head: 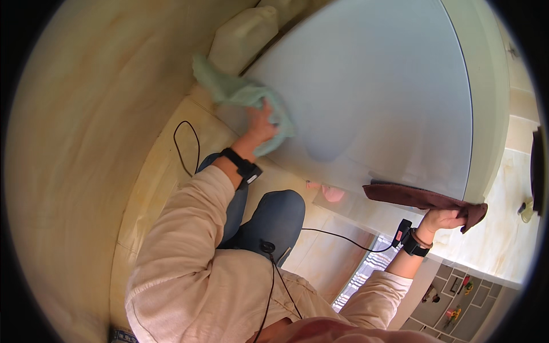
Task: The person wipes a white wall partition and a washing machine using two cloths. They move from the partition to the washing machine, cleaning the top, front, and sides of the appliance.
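A large glossy blue-grey panel [377, 85], apparently the side of a household appliance, rises in front of me. My left hand [260, 122] grips a pale green cloth [240, 92] against the lower part of the panel; the cloth is blurred and its loose end hangs off to the left. On the right, my right hand [444, 219] holds a dark brown cloth [407, 196] at the panel's near edge, with one end bunched by the fingers. The cloths partly hide the fingertips of both hands.
A whitish plastic jug [246, 36] stands in the gap between the panel and the marbled wall [85, 128]. A black cable [186, 124] loops on the tiled floor [150, 206]. Another cable [343, 236] runs to my right wrist. Something pink [332, 194] lies beyond my knees.
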{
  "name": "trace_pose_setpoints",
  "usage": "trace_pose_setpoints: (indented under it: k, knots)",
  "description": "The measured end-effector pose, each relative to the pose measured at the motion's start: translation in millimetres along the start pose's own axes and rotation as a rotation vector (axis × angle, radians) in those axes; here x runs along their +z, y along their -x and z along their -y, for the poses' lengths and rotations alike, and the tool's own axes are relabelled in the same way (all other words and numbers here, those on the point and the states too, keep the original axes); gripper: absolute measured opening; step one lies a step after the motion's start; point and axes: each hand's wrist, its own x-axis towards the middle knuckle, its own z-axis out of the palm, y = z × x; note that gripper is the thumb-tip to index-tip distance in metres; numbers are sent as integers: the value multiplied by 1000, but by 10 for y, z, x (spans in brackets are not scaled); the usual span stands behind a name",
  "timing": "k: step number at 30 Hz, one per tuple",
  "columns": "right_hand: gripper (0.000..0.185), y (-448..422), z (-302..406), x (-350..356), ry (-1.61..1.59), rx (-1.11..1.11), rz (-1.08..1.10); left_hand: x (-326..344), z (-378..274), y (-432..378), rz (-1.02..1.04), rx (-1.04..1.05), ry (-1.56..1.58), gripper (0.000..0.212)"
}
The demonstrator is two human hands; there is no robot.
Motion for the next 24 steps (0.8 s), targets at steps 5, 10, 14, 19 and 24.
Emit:
trace_pose_setpoints:
  k: [5, 10, 14, 19, 24]
  knots:
    - [65, 189, -243, -48, -3, 26, -63, -108, 253, 542, 338, -339, 109, 75]
    - [72, 217, -318, -55, -49, 36, -3, -325, -366, -550, 8, -76, 44, 63]
    - [66, 116, -185, 20, 51, -77, -96, -415, -1036, -1367, -343, 190, 147, 55]
    - [45, 19, -100, 3, 186, -204, -174, -377, -1427, -1253, -33, 1121, 49, 32]
    - [29, 131, -195, -424, 75, -66, 83, -581, -1399, -1768, 155, 1240, 65, 21]
